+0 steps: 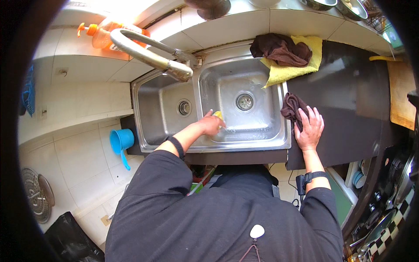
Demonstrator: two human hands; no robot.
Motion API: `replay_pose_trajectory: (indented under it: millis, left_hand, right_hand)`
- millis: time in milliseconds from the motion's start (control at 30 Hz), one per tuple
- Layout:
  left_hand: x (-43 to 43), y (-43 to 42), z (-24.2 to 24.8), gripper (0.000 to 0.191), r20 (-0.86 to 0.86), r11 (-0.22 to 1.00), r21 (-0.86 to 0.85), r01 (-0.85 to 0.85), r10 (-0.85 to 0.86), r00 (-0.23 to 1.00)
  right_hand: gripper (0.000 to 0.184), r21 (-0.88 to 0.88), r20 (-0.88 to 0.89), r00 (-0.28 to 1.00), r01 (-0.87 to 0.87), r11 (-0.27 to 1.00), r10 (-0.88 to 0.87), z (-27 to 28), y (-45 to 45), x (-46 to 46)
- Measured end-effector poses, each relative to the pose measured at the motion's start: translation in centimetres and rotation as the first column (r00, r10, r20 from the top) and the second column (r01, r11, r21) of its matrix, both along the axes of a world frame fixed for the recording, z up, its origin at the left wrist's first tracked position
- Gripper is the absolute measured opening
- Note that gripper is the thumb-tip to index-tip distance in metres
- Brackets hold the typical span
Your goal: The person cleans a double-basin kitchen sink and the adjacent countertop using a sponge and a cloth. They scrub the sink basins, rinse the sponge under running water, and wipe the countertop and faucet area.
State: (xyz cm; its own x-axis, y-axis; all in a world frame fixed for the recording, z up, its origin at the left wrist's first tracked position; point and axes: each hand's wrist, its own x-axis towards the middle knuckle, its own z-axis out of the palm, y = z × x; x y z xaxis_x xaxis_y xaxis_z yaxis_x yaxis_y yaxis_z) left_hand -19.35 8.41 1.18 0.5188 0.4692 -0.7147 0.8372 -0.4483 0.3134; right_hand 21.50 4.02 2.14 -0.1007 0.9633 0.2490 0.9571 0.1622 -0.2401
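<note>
My left hand point(212, 125) is closed around a yellow sponge point(218, 114) inside the right basin, near its left wall; the hand is slightly blurred. Wet streaks and some foam lie in this steel double sink point(209, 148). On the dark counter point(340, 108) to the right, my right hand point(309, 129) rests with fingers spread, touching a crumpled dark brown cloth point(291, 106). Whether its fingers grip the cloth I cannot tell. A yellow cloth point(291, 73) drapes over the sink's back right corner, with another brown cloth point(283, 49) bunched on it.
A curved metal faucet point(154, 57) reaches over the left basin. Behind it stands an orange pump bottle point(111, 34). The blue dipper point(121, 140) is at the sink's left end. A wooden board point(401, 95) sits at the far right.
</note>
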Motion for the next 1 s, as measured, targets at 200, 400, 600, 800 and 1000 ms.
replay_pose_trajectory:
  millis: [200, 400, 600, 800, 1000]
  left_hand:
    - [1.0, 2.1, 14.2, 0.049, 0.794, 0.477, -0.335, -0.812, 0.607, 0.029]
    - [4.1, 4.3, 25.3, 0.069, 0.901, 0.67, -0.428, -0.606, 0.372, -0.224]
    - [1.3, 4.6, 23.2, 0.064, 0.87, 0.724, -0.492, -0.484, 0.385, -0.309]
    - [-7.2, 9.0, 16.2, 0.064, 0.614, 0.239, 0.63, -0.739, 0.429, 0.662]
    - [-8.6, 6.5, 11.4, 0.052, 0.514, 0.392, 0.544, -0.742, 0.543, 0.664]
  right_hand:
    - [0.061, 0.004, 0.0, 1.0, -0.01, 1.0, 0.01, 0.2, 0.0, -0.1]
    - [0.065, -0.002, 0.005, 1.0, -0.003, 1.0, 0.003, 0.5, -0.1, -0.4]
    - [0.065, 0.003, 0.025, 1.0, -0.011, 1.0, 0.011, 0.2, -0.1, -0.4]
    - [0.065, 0.004, 0.017, 1.0, -0.015, 1.0, 0.015, 0.2, -0.2, -0.4]
    - [0.064, 0.005, 0.023, 1.0, -0.01, 1.0, 0.01, 0.3, -0.2, -0.5]
